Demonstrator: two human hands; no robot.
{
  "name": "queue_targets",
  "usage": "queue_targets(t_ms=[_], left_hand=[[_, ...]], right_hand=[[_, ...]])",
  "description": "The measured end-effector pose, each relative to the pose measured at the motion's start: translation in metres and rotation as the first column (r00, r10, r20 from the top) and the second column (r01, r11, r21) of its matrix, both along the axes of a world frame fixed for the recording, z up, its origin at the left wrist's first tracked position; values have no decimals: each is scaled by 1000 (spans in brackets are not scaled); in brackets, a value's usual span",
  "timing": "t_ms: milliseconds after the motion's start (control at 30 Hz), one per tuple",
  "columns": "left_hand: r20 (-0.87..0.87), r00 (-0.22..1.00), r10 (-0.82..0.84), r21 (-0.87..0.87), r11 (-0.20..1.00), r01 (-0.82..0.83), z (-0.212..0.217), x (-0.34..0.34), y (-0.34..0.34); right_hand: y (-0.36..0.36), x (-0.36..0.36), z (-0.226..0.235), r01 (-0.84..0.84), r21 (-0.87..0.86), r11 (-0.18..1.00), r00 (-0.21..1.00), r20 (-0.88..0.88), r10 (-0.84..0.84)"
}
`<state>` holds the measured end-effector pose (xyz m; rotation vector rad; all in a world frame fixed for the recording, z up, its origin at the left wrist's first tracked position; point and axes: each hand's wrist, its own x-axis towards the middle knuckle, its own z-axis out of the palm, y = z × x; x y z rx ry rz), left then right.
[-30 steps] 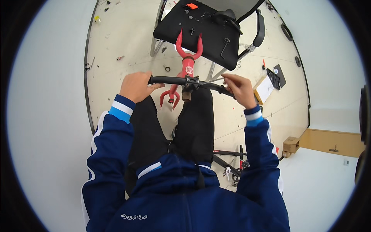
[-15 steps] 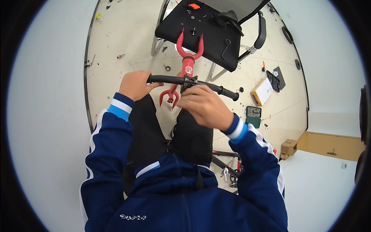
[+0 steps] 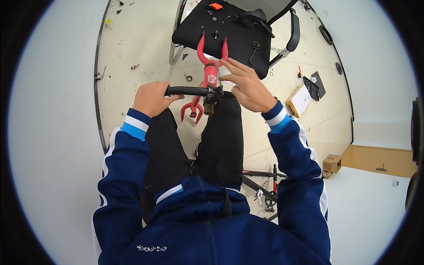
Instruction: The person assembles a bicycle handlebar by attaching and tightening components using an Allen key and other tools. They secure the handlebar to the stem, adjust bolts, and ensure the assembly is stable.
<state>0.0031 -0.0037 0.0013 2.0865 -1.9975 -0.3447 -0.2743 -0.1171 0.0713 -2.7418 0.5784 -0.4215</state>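
A black handlebar (image 3: 190,91) crosses in front of me, its left end wrapped by the fingers of my left hand (image 3: 152,99). Its middle sits in a dark stem clamp (image 3: 215,94); the right part is mostly hidden by my right hand and dark trousers. Beyond the clamp is a red bike frame with a fork (image 3: 211,70) whose two prongs reach up over the chair seat. Two more red prongs (image 3: 192,111) show below the bar, between my knees. My right hand (image 3: 251,86) is slightly blurred, fingers apart, with its fingertips beside the fork crown; contact is unclear.
On the black chair (image 3: 194,28) lie a saddle (image 3: 254,18), a hex key (image 3: 252,55), an orange piece (image 3: 216,6) and small parts. A yellow-edged box (image 3: 299,100) and black tool case (image 3: 311,89) are on the right floor. A dark bike frame (image 3: 256,187) lies beside me.
My right hand has moved up and right, off the clamp area to beside the fork, its fingers spreading. My left hand keeps its hold on the handlebar. The view has shifted slightly.
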Motion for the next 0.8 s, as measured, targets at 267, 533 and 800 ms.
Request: queue_targets(t_ms=[267,533,800], left_hand=[[-14,1000,-9,-24,1000,9,-2,2,2],[-38,999,11,-4,1000,-12,-3,0,2],[-25,1000,-5,-31,1000,4,-11,3,1]], right_hand=[[49,-3,11,-108,110,988,994,-10,109],[40,-26,30,16,197,980,994,-105,5],[65,-21,48,90,636,766,949,-288,127]])
